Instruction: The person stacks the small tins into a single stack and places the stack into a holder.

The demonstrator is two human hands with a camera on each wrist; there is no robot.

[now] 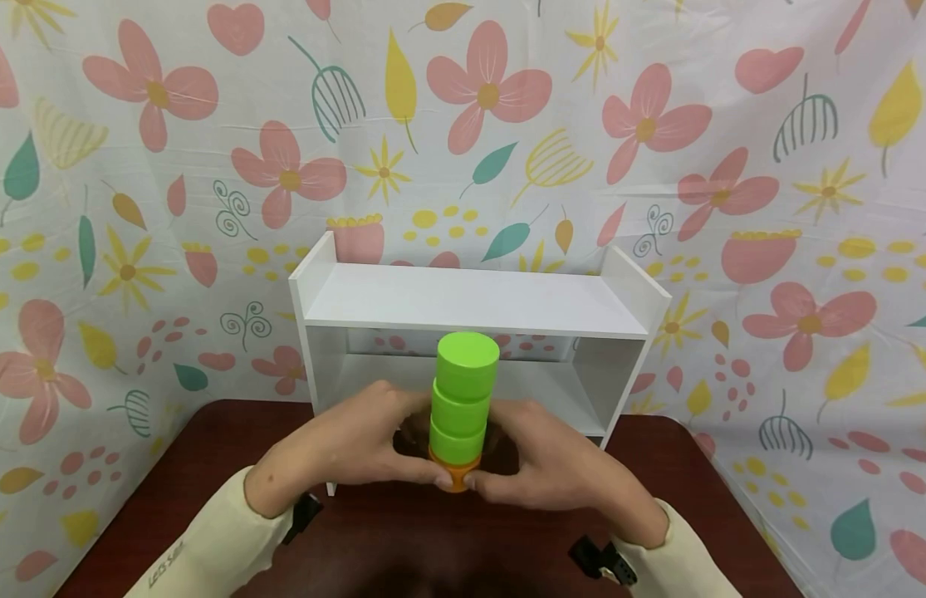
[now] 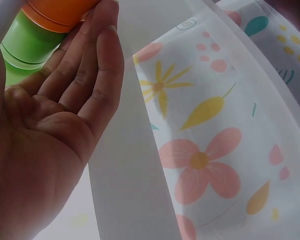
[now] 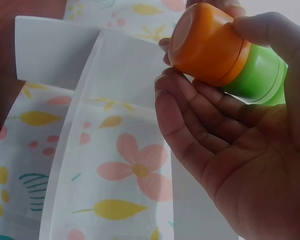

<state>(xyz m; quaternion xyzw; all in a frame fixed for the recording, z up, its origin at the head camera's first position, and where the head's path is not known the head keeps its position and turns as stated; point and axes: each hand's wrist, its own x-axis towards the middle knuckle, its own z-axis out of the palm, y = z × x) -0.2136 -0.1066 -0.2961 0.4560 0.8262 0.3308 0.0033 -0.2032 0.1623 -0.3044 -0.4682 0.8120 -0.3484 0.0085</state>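
A stack of cups (image 1: 460,399) stands nearly upright between my two hands, three green pieces above an orange cup (image 1: 456,475) at the bottom. My left hand (image 1: 358,436) holds it from the left, thumb on the orange cup and fingers behind. From the other side my right hand (image 1: 556,457) grips it in the same way, its thumb tip close to the left thumb. The right wrist view shows the rounded base of the orange cup (image 3: 202,42), with the right thumb pressed to its side. In the left wrist view the fingers reach up beside the orange cup (image 2: 57,15).
Behind the hands, a white two-tier shelf (image 1: 470,299) with raised side panels stands on a dark red-brown table (image 1: 231,457). A flower-patterned cloth (image 1: 463,108) hangs at the back and along both sides. The stack overlaps the shelf's lower tier in the head view.
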